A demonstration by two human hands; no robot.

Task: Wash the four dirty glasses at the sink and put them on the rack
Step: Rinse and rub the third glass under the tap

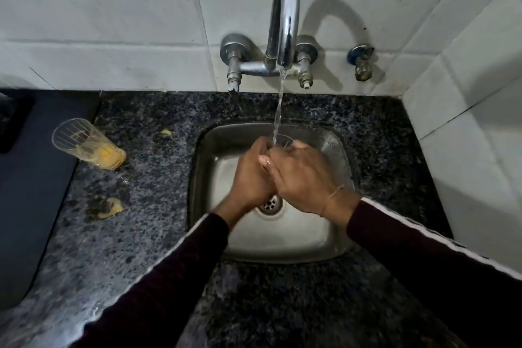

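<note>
A single head-worn camera looks forward and steeply down from close above the sink (333,144), facing the tiled wall (113,22) behind the tap (285,17). Both hands' fingers (282,155) sit near frame centre (wide-angle lens, edges bowed); countertop (155,234) spreads left of them.

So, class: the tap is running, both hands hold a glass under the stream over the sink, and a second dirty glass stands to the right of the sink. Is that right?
One thing is wrong. The second dirty glass stands on the counter to the left of the sink, not the right, as the head view shows. The rest holds: tap running, left hand and right hand on the glass being rinsed.
</note>
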